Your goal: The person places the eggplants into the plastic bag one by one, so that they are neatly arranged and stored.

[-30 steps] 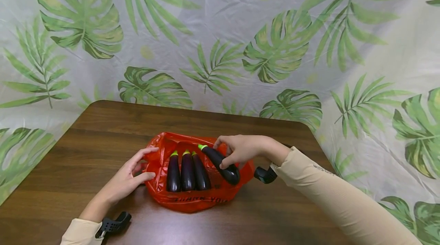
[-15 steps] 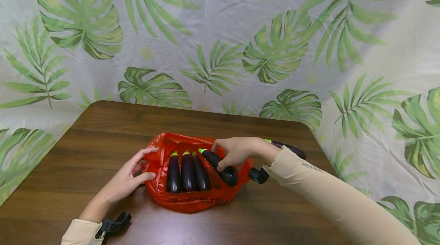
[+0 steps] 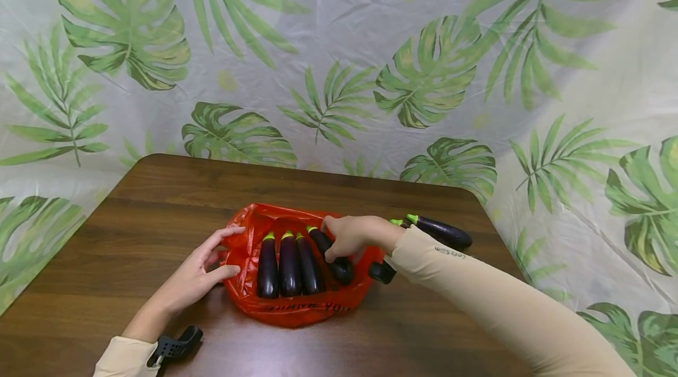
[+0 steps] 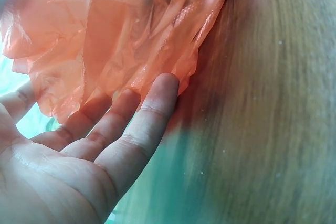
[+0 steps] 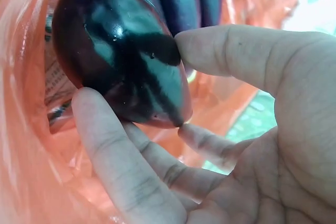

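A red plastic bag with black lettering lies on the table with its mouth spread wide. Inside it, three dark purple eggplants lie side by side, green stems toward the back. My right hand grips a fourth eggplant inside the bag, just right of that row. In the right wrist view, the thumb and fingers wrap round this eggplant's thick end. At the bag's left edge, my left hand has relaxed fingers touching the film; the left wrist view has the fingers against the crumpled plastic.
On the table's right side lies another eggplant, and a green stem shows beside it, mostly hidden by the right arm. The wooden table ends at a leaf-patterned curtain behind.
My right hand has moved left and slightly down with its eggplant, bringing it closer to the row of three. The eggplants on the right have come into view. The left hand has stayed put.
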The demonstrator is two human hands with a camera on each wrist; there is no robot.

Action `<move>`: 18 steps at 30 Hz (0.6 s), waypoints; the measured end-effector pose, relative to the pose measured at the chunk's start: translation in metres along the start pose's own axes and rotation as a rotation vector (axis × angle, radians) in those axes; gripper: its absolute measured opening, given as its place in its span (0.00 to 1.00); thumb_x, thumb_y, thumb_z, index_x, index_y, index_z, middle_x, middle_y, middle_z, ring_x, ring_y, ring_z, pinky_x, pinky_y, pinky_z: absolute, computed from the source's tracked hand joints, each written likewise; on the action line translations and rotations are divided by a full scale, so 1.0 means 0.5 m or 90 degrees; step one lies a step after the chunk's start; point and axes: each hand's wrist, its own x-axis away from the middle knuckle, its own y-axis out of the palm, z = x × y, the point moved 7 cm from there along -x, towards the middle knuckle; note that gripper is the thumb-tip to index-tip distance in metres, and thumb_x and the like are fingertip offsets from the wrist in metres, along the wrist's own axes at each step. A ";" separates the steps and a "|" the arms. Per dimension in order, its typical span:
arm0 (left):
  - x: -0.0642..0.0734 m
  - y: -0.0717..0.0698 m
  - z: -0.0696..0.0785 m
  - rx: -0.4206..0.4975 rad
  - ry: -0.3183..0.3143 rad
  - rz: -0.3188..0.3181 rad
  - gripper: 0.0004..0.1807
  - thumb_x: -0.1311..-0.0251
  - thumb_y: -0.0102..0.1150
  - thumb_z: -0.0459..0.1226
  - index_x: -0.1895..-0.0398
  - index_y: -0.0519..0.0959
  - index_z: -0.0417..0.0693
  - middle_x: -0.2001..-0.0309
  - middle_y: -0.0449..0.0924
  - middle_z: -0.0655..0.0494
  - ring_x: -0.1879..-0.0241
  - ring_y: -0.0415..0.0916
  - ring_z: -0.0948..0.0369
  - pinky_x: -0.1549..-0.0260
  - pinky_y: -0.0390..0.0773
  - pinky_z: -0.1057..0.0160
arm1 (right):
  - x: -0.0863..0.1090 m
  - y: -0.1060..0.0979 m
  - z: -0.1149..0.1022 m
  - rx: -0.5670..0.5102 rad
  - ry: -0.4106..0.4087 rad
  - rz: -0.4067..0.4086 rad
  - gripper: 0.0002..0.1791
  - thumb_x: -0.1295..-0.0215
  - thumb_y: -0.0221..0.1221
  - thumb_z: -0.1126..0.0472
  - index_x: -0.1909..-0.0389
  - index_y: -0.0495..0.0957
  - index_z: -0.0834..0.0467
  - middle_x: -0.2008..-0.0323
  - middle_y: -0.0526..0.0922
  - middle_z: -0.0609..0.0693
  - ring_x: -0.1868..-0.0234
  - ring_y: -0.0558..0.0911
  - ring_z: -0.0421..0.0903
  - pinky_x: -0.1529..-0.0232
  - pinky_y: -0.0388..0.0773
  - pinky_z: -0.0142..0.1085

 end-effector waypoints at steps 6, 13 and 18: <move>0.000 0.000 0.001 -0.002 0.000 0.000 0.33 0.29 0.61 0.29 0.22 0.64 0.39 0.40 0.74 0.31 0.49 0.85 0.62 0.56 0.88 0.62 | -0.018 0.012 -0.002 -0.018 0.010 0.010 0.28 0.27 0.65 0.60 0.32 0.65 0.56 0.48 0.78 0.53 0.58 0.85 0.45 0.61 0.90 0.38; 0.000 0.000 0.000 0.000 -0.002 -0.001 0.33 0.28 0.61 0.29 0.22 0.64 0.39 0.38 0.73 0.32 0.49 0.84 0.61 0.56 0.88 0.62 | -0.030 0.026 -0.002 -0.020 0.004 0.010 0.25 0.27 0.66 0.60 0.36 0.66 0.58 0.48 0.77 0.54 0.58 0.85 0.46 0.60 0.90 0.40; 0.001 0.000 -0.001 0.002 0.002 -0.001 0.33 0.28 0.61 0.29 0.22 0.64 0.39 0.37 0.72 0.32 0.49 0.84 0.61 0.55 0.88 0.62 | -0.035 0.034 -0.002 -0.020 0.010 0.011 0.27 0.27 0.66 0.61 0.34 0.65 0.59 0.48 0.77 0.55 0.60 0.85 0.47 0.60 0.90 0.40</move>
